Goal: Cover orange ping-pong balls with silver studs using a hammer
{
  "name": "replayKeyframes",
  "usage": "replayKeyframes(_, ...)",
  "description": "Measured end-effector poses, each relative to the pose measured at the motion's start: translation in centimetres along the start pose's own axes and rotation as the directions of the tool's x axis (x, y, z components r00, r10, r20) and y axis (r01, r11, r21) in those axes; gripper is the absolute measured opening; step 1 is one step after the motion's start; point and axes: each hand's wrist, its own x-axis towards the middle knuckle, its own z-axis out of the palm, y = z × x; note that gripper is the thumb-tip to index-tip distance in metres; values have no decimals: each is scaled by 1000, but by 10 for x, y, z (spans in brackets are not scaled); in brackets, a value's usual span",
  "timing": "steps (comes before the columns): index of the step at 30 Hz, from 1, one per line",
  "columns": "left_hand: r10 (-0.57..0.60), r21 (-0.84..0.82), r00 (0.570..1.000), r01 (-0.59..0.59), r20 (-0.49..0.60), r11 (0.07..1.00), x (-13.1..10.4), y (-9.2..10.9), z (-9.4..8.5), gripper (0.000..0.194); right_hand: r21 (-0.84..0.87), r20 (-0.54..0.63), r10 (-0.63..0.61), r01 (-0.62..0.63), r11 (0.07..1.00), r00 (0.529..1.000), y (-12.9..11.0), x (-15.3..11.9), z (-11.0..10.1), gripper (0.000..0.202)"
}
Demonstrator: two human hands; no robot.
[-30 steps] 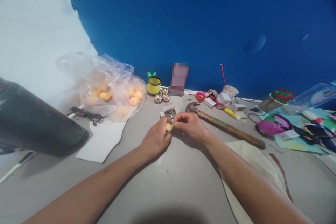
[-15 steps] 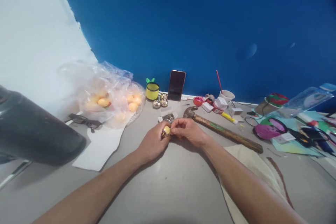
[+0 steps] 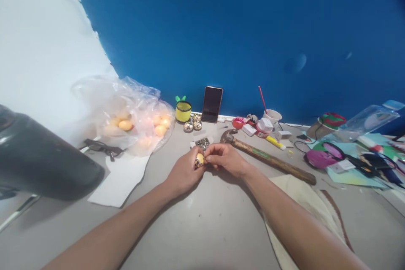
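My left hand [image 3: 184, 170] is closed around a small yellow ball [image 3: 199, 160], partly covered with shiny metal studs that look like thumbtacks. At the ball's right side, the thumb and forefinger of my right hand [image 3: 223, 159] are pinched together. Whatever lies between those fingertips is too small to make out. Just behind the hands is an open little box of shiny metal tacks [image 3: 202, 143], its near side partly hidden. Farther back sit several balls covered in shiny metal [image 3: 193, 125].
A claw hammer [image 3: 265, 157] lies right of my hands, a cream cloth [image 3: 295, 196] in front of it. At left are a clear bag [image 3: 142, 114] of yellow balls, a paper sheet [image 3: 118, 185] and a dark cylinder [image 3: 47, 156]. A phone [image 3: 211, 104] leans on the blue wall.
The ball has turned slightly in my left hand, with more plain yellow facing me. Both hands stay in nearly the same place; the view has shifted a little.
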Motion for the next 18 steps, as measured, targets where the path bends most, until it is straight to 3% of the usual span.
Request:
replayKeyframes(10, -25, 27, 1000, 26, -12, 999, 1, 2, 0, 11, 11, 20, 46, -46, 999, 999, -4, -1, 1, 29)
replayKeyframes(18, 14, 111, 1000, -15, 14, 994, 3, 0, 1, 6, 60, 18, -20, 19, 998, 1000, 1, -1, -5, 31)
